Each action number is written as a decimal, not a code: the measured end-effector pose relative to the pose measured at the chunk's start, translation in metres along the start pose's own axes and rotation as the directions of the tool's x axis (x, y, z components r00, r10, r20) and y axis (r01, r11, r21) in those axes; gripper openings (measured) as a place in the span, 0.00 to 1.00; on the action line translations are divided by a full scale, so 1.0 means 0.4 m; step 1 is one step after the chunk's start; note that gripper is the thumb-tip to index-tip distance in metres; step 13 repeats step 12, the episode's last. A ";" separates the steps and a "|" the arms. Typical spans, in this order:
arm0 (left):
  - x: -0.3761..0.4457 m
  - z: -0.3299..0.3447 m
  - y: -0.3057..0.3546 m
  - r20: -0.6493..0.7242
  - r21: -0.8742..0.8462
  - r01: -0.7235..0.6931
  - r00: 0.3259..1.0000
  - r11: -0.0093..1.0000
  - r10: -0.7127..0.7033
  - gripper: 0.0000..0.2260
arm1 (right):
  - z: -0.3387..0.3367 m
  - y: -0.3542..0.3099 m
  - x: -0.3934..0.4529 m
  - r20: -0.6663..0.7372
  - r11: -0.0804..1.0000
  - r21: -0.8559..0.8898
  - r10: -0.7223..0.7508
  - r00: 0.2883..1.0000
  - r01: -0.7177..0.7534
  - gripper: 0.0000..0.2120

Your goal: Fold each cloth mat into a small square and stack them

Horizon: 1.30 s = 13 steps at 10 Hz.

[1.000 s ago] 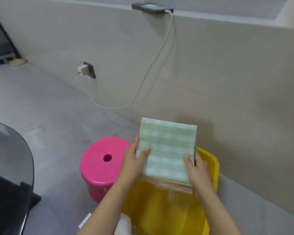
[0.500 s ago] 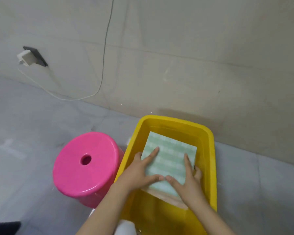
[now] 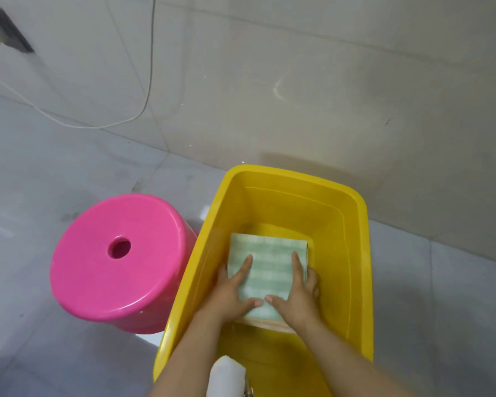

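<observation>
Inside yellow tub (image 3: 352,253), both hands (image 3: 229,293) (image 3: 295,296) press flat on folded mat (image 3: 269,267).

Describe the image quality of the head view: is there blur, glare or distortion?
Head view: soft, even light; wide-angle bending curves the wall joints; mild blur throughout; glossy highlights on the pink stool; a dark shadow on the wall behind the yellow tub; the folded green checked mat stays readable under both hands.
</observation>
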<state>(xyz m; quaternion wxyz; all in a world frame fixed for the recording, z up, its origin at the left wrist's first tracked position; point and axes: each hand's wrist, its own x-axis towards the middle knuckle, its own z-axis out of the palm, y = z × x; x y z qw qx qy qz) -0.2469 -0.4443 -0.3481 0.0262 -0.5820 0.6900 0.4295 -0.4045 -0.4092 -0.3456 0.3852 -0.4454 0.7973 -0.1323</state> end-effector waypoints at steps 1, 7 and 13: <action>0.015 0.004 -0.011 0.056 0.028 0.020 0.998 0.999 -0.021 0.44 | 0.024 0.012 0.002 0.004 0.999 0.011 0.042 0.999 -0.042 0.51; 0.072 0.044 0.045 0.087 0.497 0.131 0.976 0.858 -0.199 0.44 | 0.070 0.009 0.027 0.000 0.923 -0.261 0.291 0.957 -0.281 0.55; -0.154 -0.185 0.187 -0.200 0.233 -0.035 0.976 0.972 0.083 0.28 | -0.089 -0.113 -0.123 -0.186 0.991 -0.080 -0.118 0.975 0.105 0.41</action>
